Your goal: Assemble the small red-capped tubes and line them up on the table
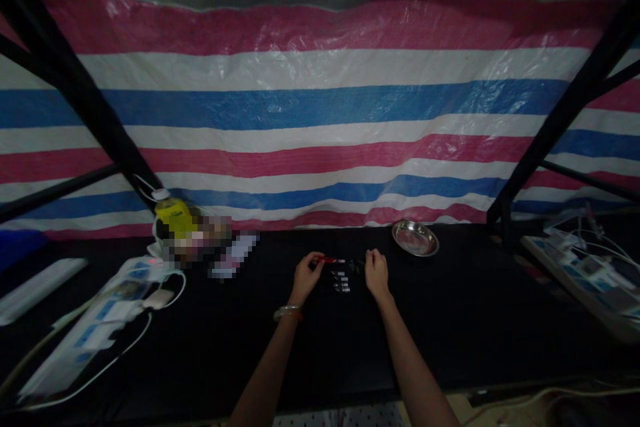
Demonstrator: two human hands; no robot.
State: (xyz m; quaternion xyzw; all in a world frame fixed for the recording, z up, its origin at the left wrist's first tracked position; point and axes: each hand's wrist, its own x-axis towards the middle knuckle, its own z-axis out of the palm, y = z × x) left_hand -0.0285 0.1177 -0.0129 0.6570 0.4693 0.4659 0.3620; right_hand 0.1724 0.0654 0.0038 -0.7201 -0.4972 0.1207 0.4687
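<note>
Okay, head feed: slim red item in left-hand fingertips, small metallic pieces just below it

Slim red item (329, 260): over the black tabletop (345, 347), between the two hands, pale right end pointing toward the right hand. Left hand (309, 273) has it pinched narrow at its left end. Right hand (377, 272) is curled, fingers drawn in; I can't tell if it grips anything. Dark bits (357, 267) sit just beside it, on the inner side; too dim for me to identify.

Small metallic pieces (342, 285) lie in a loose column nearer the wearer than the red item. Too small for me to read any marking.

Containers: shiny metal dish (415, 239), round and shallow, beyond the right hand and off to its right, near the tarp. I get reflections inside, can't confirm contents. Bottle (175, 215) at far left, white cap, yellow body; some print on it, illegible from my end.

Left of the hands: pixelated flat item (235, 257) and pixelated clutter (203, 240) by the bottle, any writing masked. Further left, white power strip (95, 333) with plugs and cables, red light at its far end. Far right: pale board (585, 280) with cables over it. Striped tarp (320, 107) behind everything.
</note>
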